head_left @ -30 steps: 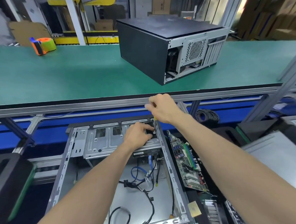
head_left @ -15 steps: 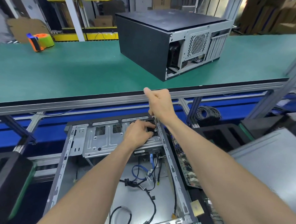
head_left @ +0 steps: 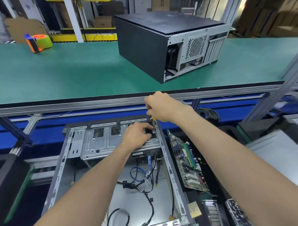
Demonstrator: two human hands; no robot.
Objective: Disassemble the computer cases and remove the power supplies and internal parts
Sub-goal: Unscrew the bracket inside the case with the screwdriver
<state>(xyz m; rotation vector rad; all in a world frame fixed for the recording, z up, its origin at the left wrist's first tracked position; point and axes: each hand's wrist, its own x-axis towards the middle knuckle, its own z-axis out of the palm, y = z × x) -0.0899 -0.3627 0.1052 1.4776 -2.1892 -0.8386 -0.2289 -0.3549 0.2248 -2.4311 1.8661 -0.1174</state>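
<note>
Both hands are at the far right corner of the opened computer case (head_left: 62,165), which lies on its side below the near edge of the green workbench (head_left: 76,73). Right hand (head_left: 163,107) is fisted around a screwdriver (head_left: 153,119); only a short yellow section of the handle and the metal shaft show beneath the fist, with the shaft pointing down at the case's right rail. Left hand (head_left: 137,136) rests on top of the silver drive cage (head_left: 102,143), fingers curled, fingertips pressed against a small part beside the screwdriver tip; whether it pinches that part cannot be determined. Inside the case, below the cage, loose cables (head_left: 138,179), blue and black, lie across the bare floor panel. A removed motherboard (head_left: 187,164) stands tilted just outside the case's right wall, with further removed parts near the bottom right, too blurred to identify. A second computer case (head_left: 142,45), black with its side panel on, sits on the workbench, well apart from the hands, its rear panel facing right. An orange and green tape dispenser (head_left: 39,42) sits at the far left of the workbench.
</note>
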